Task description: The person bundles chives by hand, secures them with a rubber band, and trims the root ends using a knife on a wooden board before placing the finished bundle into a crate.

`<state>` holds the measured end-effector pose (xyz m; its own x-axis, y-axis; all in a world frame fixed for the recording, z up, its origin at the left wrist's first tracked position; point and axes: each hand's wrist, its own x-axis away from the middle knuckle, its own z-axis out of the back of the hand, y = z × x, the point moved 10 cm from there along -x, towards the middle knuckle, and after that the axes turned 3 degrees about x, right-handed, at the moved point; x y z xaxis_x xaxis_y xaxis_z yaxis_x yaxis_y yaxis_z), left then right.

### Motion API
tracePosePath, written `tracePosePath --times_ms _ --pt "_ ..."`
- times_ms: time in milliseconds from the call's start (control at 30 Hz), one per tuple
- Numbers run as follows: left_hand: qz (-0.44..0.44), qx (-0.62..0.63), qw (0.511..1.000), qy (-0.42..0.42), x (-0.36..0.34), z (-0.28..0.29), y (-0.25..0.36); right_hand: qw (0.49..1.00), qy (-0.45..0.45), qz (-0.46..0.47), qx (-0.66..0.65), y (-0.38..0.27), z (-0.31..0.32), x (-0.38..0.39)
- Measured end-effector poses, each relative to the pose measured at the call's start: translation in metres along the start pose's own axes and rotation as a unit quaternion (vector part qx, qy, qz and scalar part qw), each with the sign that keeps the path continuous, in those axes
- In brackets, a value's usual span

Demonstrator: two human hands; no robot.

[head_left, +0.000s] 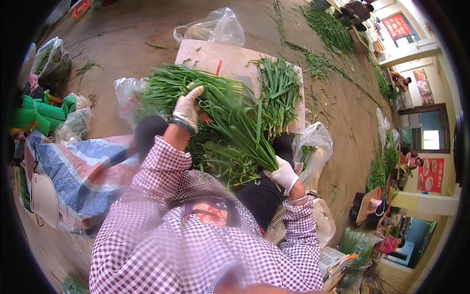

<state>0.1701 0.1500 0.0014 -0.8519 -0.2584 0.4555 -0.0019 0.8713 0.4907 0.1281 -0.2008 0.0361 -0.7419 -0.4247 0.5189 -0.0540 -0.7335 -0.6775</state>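
Note:
My left hand [187,108], in a pale glove with a green bangle at the wrist, is closed on long green leaves [200,88] in the upper middle. My gloved right hand [281,173] grips the stem end of a leafy bunch [247,139] that slants up toward my left hand. Under and beside that bunch, more greens lie piled over a pale board [205,51] and down into my lap. A separate heap of greens [278,90] rests on the board's right part. Loose leafy scraps [223,161] sit below the held bunch, partly hidden.
A striped tarp [63,176] and green bundles [44,115] are at left. Plastic bags [210,27] lie around the board, one [316,147] beside my right hand. Greens are strewn on the floor [338,98]. Other people [357,11] work along the right side.

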Motion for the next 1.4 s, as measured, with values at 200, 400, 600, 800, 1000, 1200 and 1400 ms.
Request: tracePosePath --times_ms 200,400,600,800,1000,1200,1400 --pt "-0.392 -0.409 0.823 0.042 0.059 -0.033 0.059 0.998 0.028 -0.049 -0.018 0.026 0.008 0.003" --pt "-0.234 -0.463 0.844 -0.134 0.048 -0.047 -0.014 0.997 0.069 0.024 -0.013 0.032 0.009 0.004" --pt "-0.193 -0.566 0.797 -0.085 0.026 -0.029 -0.049 0.998 0.042 -0.022 0.048 0.041 0.004 0.002" --pt "-0.083 -0.570 0.815 -0.071 0.004 -0.009 -0.075 0.993 0.083 0.045 0.072 0.034 0.003 0.005" --pt "0.053 -0.332 0.938 -0.086 0.004 0.005 -0.097 0.976 0.104 -0.006 0.189 0.016 0.010 0.010" --pt "-0.021 -0.375 0.926 -0.035 0.004 0.019 -0.075 0.963 0.114 -0.052 0.238 0.018 0.024 0.011" --pt "-0.475 -0.519 0.709 -0.044 0.107 -0.072 0.003 0.900 0.186 -0.058 0.390 -0.011 0.048 0.027"
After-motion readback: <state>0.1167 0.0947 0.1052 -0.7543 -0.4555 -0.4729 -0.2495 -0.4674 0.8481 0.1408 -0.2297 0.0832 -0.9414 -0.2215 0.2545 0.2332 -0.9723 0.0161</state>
